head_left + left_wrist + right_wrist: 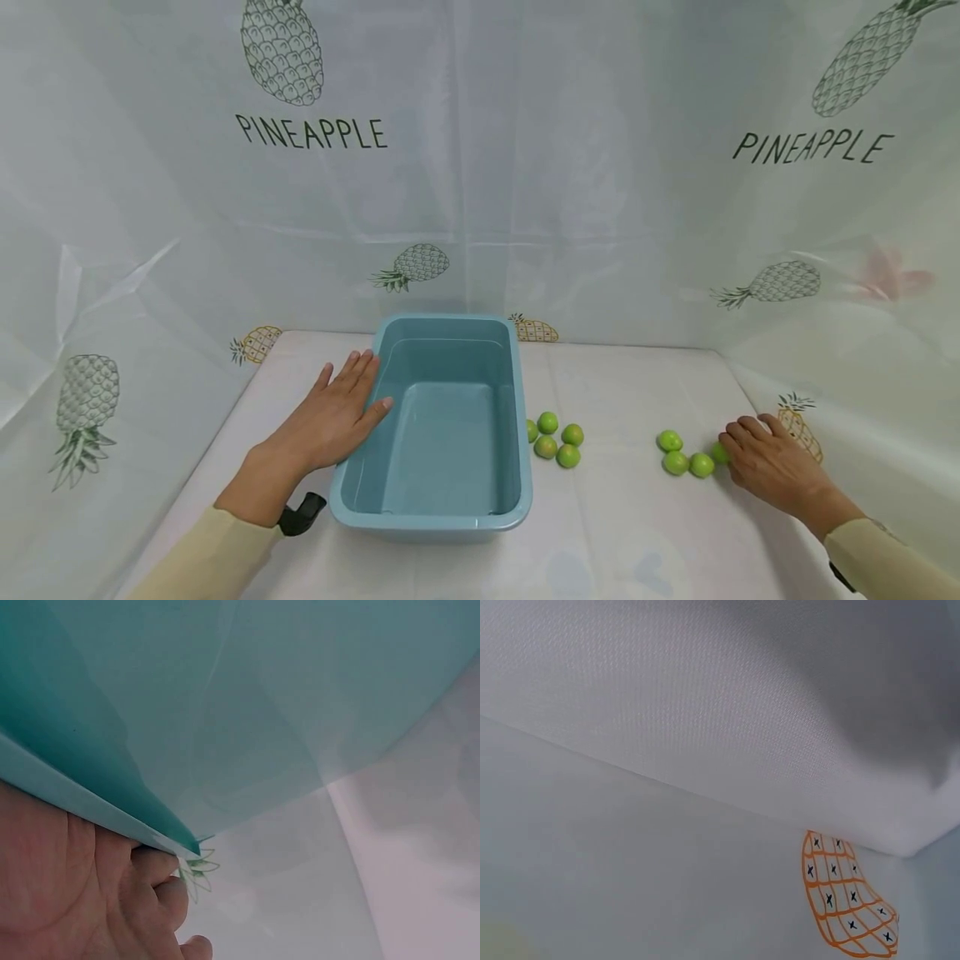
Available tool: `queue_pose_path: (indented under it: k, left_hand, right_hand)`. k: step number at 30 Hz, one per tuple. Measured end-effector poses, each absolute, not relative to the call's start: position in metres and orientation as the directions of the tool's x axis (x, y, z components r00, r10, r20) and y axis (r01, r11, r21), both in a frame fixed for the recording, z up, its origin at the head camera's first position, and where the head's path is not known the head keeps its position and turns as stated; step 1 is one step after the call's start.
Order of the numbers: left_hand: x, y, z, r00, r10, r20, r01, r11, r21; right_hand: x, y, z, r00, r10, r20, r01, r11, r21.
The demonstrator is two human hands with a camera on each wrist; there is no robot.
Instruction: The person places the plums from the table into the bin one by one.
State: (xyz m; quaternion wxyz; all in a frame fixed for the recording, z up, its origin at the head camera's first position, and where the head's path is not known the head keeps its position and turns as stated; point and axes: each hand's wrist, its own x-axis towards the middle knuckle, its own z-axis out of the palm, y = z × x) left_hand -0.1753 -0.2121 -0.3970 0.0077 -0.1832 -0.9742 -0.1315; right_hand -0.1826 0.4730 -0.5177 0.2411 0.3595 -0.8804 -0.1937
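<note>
Blue-grey plastic tub [446, 450] sitting upright, long way front to back, far end at the far edge of the table [615, 392]. Little round green fruits [568, 456]: five bunched beside its right side, four nearer the table's right edge.

Beige left sleeve [213, 557], matching right sleeve [888, 562], black rounded wrist piece [303, 513], bare fingers [363, 382]

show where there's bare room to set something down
Free: the white cloth-covered tabletop between the two clusters of small round green fruits, plus inside the light-blue rectangular plastic tub. Crowded: the tub's left rim, under the left hand, and the right cluster, at the right hand.
</note>
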Motion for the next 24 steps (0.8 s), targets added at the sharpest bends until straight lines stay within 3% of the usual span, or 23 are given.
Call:
queue_pose_path:
  k: [10, 24]
  left_hand:
    - [-0.175, -0.213, -0.397, -0.931, 0.361, 0.056, 0.363, 0.895, 0.261]
    - [-0.173, -0.212, -0.393, -0.928, 0.363, 0.085, 0.372, 0.893, 0.252]
  right_hand:
    - [-0.186, 0.474, -0.52, -0.638, -0.709, 0.302, -0.533, 0.689, 0.491]
    - [-0.199, 0.472, -0.515, -0.642, -0.642, 0.418, -0.48, 0.762, 0.434]
